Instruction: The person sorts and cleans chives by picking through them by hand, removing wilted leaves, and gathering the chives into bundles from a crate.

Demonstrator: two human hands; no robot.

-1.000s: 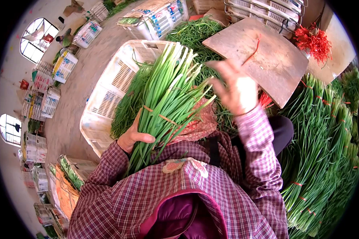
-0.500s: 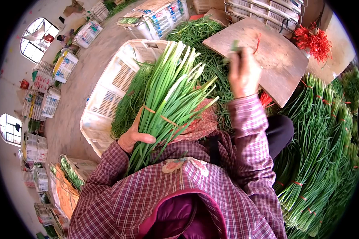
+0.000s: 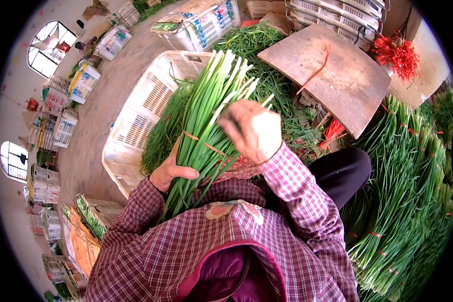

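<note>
Head view, looking down past a purple-and-white plaid top (image 3: pixel 186 246) into a room full of greens and crates. At the centre of the frame, a bunch of green stalks (image 3: pixel 201 118), slanting, with pale ends toward the top and leafy ends down by the plaid chest. Across the stalks, two thin tan strips (image 3: pixel 190 136). Left of centre, the left hand (image 3: pixel 172 173), closed around the lower part of the bunch, with the thumb (image 3: pixel 186 172) lying across the front. At the right side of the bunch, the right hand (image 3: pixel 251 132), with bent, blurred fingers (image 3: pixel 231 128); cannot tell whether gripping a stalk or merely close to the bunch.

Behind the bunch, left of centre, an off-white slatted crate (image 3: pixel 121 163) with more greens (image 3: pixel 163 136) inside. Above centre, a heap of loose greens (image 3: pixel 251 40). In the upper right, a brown worktop (image 3: pixel 347 75) bearing one red strip (image 3: pixel 314 75); beyond, stacked white crates (image 3: pixel 332 20) and a cluster of red strips (image 3: pixel 396 58). Below the worktop, a smaller red bundle (image 3: pixel 332 133) and, lower, a bent knee (image 3: pixel 345 171) in dark cloth. Filling the right side, a large pile of long green bunches (image 3: pixel 402 201) with red ties. Toward the upper left, across a greyish floor (image 3: pixel 100 126), packed crates (image 3: pixel 84 84) and two arched windows (image 3: pixel 50 48).
</note>
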